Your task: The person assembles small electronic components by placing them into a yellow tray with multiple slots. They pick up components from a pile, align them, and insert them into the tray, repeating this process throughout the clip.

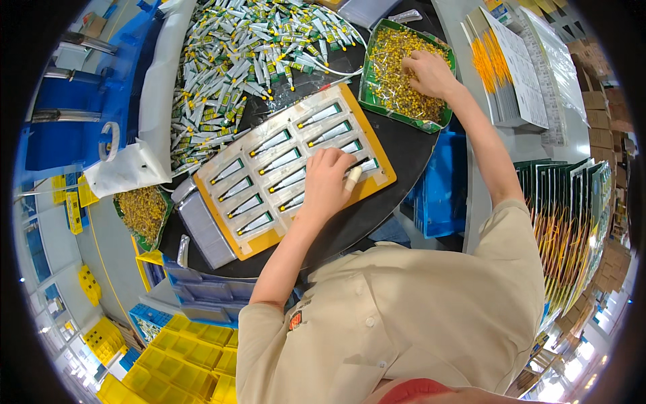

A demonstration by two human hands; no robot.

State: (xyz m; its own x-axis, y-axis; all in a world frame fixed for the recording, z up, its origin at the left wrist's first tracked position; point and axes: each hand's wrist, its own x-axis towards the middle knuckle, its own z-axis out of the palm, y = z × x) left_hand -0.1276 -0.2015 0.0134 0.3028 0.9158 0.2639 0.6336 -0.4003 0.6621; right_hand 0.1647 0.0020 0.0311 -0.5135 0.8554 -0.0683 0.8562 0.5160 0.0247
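A yellow-edged tray [385, 176] with pale slots lies tilted across the black table. Small white-and-green tubes [279, 161] with yellow or dark tips lie in its slots. My left hand [328, 180] rests over the tray's right part, fingers curled down and hiding some slots. A white cover wraps one digit, beside a dark-tipped tube [364, 165]. At the upper right, my right hand [428, 74] reaches into a green box [364, 94] of small yellow pieces [397, 71], its fingers bent together among them. What the fingertips grip cannot be made out.
A large heap of loose tubes [259, 44] covers the table's far left. Another green box of yellow pieces [142, 209] stands at the left. Stacked printed cards [505, 74] lie at the right. Blue [441, 192] and yellow bins [175, 357] sit below table level.
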